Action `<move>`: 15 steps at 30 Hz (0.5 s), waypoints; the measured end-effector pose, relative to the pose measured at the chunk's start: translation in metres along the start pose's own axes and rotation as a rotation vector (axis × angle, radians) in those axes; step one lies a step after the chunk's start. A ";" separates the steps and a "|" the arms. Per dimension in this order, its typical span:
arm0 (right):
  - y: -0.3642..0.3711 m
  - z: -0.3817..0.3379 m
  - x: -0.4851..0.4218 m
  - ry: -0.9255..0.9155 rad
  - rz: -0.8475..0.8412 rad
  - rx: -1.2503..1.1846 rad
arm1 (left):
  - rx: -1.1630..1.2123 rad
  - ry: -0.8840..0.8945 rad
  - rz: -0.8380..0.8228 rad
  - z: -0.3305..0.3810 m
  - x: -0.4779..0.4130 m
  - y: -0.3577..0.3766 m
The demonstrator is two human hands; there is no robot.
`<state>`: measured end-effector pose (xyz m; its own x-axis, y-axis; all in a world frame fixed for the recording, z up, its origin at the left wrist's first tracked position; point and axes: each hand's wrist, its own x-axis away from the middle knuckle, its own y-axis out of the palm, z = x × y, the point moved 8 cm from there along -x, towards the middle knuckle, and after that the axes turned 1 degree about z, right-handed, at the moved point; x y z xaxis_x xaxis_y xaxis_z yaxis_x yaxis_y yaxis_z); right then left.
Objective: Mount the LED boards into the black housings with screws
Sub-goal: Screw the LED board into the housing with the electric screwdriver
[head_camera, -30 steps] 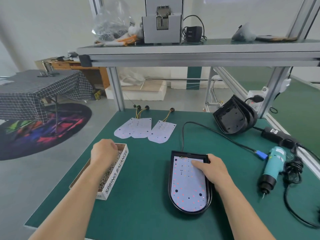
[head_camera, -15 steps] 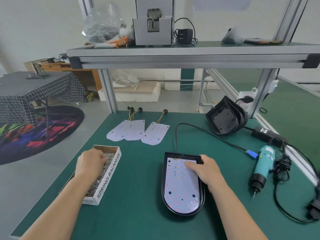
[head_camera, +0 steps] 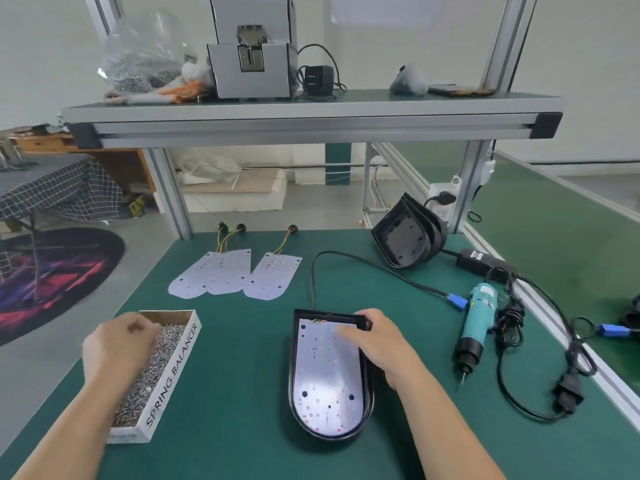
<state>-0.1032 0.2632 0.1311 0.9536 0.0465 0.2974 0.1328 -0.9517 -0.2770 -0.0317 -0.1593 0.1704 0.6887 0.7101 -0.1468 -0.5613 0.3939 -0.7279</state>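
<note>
Your left hand [head_camera: 117,344] has drawn back to the near-left part of the cardboard box [head_camera: 173,368], while your right hand [head_camera: 381,344] has stayed on the LED board [head_camera: 325,375].

Around you is a pale-walled room with a grey floor. A dark rug [head_camera: 52,271] with red and purple streaks lies to your left, below a table under a checked cloth [head_camera: 52,188]. The green tabletop [head_camera: 242,341] fills the lower view, and an aluminium-framed shelf [head_camera: 311,112] crosses above its far edge. On the shelf are a grey boxy machine [head_camera: 252,64] and a clear bag [head_camera: 138,57].

The black housing [head_camera: 294,375] lies flat just in front of you, rounded end toward you. The board sits inside its rim, white, dotted with small red and orange points and a few dark holes. A stack of empty housings [head_camera: 405,237] leans at the far right, and the spare LED boards [head_camera: 214,273] lie flat at the far left, their wires trailing away from you. The teal electric screwdriver [head_camera: 476,320] lies to the right of the housing, tip toward you.

Your right hand rests flat, fingers straight on the board's far right corner. Your left hand's fingers are bunched over the screws [head_camera: 152,362] in the box; you cannot tell whether they pinch one.
</note>
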 end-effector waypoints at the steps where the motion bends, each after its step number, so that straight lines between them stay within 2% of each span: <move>1: -0.008 -0.001 0.001 -0.022 0.033 0.006 | 0.215 -0.113 -0.024 -0.004 0.000 0.002; 4: -0.063 -0.008 0.011 -0.160 0.343 0.153 | 1.001 -0.451 -0.241 0.004 0.011 0.026; 6: -0.112 -0.011 0.022 -0.185 0.600 0.382 | 1.326 -0.608 -0.381 0.022 0.027 0.038; 8: -0.152 -0.002 0.025 -0.068 0.711 0.590 | 1.475 -0.683 -0.515 0.046 0.048 0.044; 11: -0.173 0.025 0.014 0.201 0.576 0.803 | 1.560 -0.752 -0.744 0.087 0.088 0.057; 15: -0.189 0.034 -0.001 0.239 0.570 0.727 | 1.566 -0.838 -0.962 0.138 0.144 0.077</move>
<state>-0.1203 0.4531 0.1516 0.8569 -0.5059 0.0993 -0.1224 -0.3868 -0.9140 -0.0389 0.0537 0.1853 0.8659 -0.1380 0.4809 -0.3677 0.4761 0.7988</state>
